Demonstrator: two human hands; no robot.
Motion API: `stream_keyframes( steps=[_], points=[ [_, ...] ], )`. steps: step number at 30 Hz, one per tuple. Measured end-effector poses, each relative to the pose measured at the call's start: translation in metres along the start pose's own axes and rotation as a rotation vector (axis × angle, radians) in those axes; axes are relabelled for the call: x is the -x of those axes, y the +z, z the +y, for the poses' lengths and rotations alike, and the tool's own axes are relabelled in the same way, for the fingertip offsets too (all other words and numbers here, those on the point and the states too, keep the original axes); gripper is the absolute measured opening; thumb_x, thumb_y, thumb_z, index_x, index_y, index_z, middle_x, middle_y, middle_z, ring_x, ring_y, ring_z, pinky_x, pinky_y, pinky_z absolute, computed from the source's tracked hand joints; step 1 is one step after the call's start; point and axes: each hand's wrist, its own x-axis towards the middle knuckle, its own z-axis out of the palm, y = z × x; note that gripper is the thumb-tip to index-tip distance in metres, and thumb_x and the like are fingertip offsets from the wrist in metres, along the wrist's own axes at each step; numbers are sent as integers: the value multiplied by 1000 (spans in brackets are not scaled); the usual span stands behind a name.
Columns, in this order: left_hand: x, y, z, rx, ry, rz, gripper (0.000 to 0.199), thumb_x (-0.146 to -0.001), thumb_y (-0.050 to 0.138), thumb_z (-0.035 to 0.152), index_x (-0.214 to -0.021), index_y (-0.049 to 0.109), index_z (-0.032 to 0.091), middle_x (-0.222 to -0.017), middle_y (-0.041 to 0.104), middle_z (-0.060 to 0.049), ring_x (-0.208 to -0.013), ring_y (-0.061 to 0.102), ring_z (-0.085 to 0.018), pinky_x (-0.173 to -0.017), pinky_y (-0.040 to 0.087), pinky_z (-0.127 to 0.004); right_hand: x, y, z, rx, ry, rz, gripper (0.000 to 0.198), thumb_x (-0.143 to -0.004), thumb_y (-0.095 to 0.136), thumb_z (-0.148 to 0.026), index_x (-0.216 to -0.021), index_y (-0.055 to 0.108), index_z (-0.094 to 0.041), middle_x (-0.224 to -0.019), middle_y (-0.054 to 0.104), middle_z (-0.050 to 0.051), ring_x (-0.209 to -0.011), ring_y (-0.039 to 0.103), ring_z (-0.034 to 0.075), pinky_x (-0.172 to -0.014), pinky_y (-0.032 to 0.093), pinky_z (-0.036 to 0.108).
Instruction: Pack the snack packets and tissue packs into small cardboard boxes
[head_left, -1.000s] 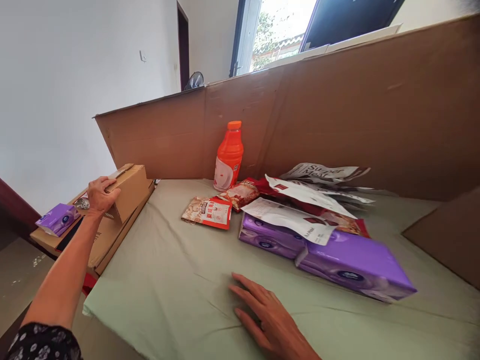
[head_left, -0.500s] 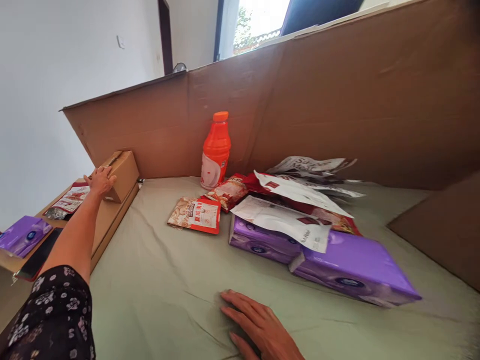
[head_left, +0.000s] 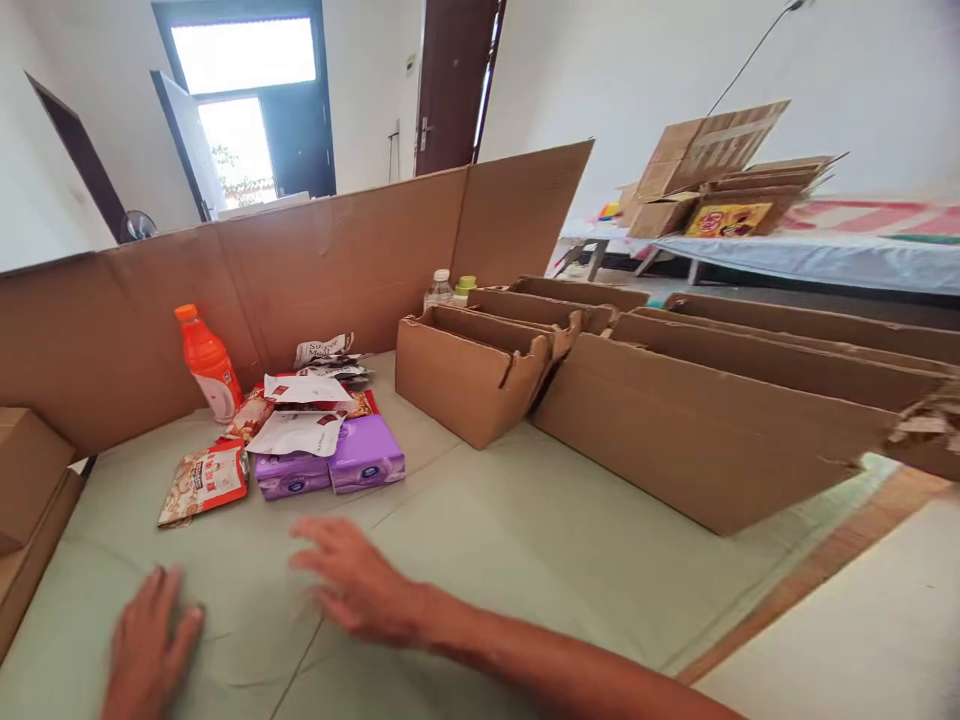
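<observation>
My left hand [head_left: 154, 640] is over the green cloth [head_left: 480, 560] at the lower left, fingers apart and nothing in it. Slightly blurred, my right hand [head_left: 356, 580] hovers in front of two purple tissue packs [head_left: 367, 450], open and holding nothing. White pouches [head_left: 300, 432] and red snack packets lie on and behind the tissue packs. A red-and-beige snack pouch [head_left: 206, 483] lies flat to their left. Behind it an orange bottle [head_left: 208, 362] stands near the cardboard wall.
Open cardboard boxes [head_left: 705, 430] stand in rows on the right. A clear bottle [head_left: 439, 288] and a green-capped one show behind them. A cardboard panel [head_left: 345, 250] borders the back. A closed carton [head_left: 30, 470] sits at the left edge.
The view has swung right, bringing the open boxes into sight. My left hand has left the small carton and is over the cloth. My right hand reaches further in, near the tissue packs.
</observation>
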Motion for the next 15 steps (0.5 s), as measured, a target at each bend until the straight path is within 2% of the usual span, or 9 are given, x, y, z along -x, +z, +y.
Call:
stream_keyframes(
  steps=[1, 4, 6, 8, 9, 11, 13, 15],
  points=[
    [22, 11, 9, -48, 92, -37, 66, -89, 34, 52, -128, 70, 13, -140, 67, -20, -132, 62, -39, -110, 47, -60, 0, -24, 9, 72, 21, 96, 35, -89, 63, -22, -124, 69, -18, -148, 59, 16, -138, 52, 28, -113, 42, 46],
    [76, 26, 39, -118, 388, -20, 52, -96, 47, 39, -144, 61, 27, -153, 58, -11, -141, 54, -32, -113, 44, -54, -1, -109, 51, 362, 172, 341, 41, -94, 58, -22, -134, 63, -16, -151, 56, 18, -143, 48, 31, -116, 37, 52],
    [100, 31, 64, -114, 579, 37, 60, -95, 55, 44, -152, 51, 29, -157, 53, -10, -144, 50, -32, -114, 43, -51, -2, -163, 87, 538, 325, 463, 52, -92, 64, -27, -141, 56, -12, -154, 51, 23, -145, 43, 38, -116, 34, 57],
    [116, 37, 89, -71, 724, 87, 71, -92, 57, 59, -155, 47, 28, -157, 53, -13, -144, 50, -34, -116, 42, -50, -3, -205, 119, 647, 508, 488, 62, -89, 70, -34, -143, 52, -8, -153, 49, 28, -143, 44, 43, -111, 36, 58],
    [122, 41, 101, -36, 772, 94, 76, -91, 57, 66, -155, 47, 27, -155, 55, -13, -143, 51, -35, -117, 41, -49, -2, -220, 133, 651, 564, 481, 59, -90, 70, -39, -137, 56, -6, -144, 56, 32, -137, 50, 45, -107, 39, 60],
    [130, 49, 121, 57, 809, 60, 79, -89, 58, 72, -154, 48, 30, -154, 57, -12, -142, 53, -34, -119, 39, -50, 2, -240, 152, 626, 641, 429, 47, -92, 68, -49, -114, 67, -8, -113, 72, 29, -117, 65, 43, -95, 46, 57],
    [137, 53, 133, 162, 781, -45, 78, -88, 62, 69, -155, 45, 32, -156, 54, -11, -144, 51, -35, -120, 39, -52, 11, -250, 160, 583, 657, 366, 43, -92, 65, -57, -87, 69, -15, -82, 73, 19, -93, 73, 36, -83, 51, 50],
    [142, 49, 139, 265, 698, -145, 80, -89, 64, 62, -158, 39, 32, -159, 50, -12, -146, 48, -37, -120, 40, -58, 28, -255, 158, 556, 638, 316, 44, -90, 67, -61, -73, 65, -20, -68, 68, 12, -76, 72, 31, -74, 52, 46]
  ],
)
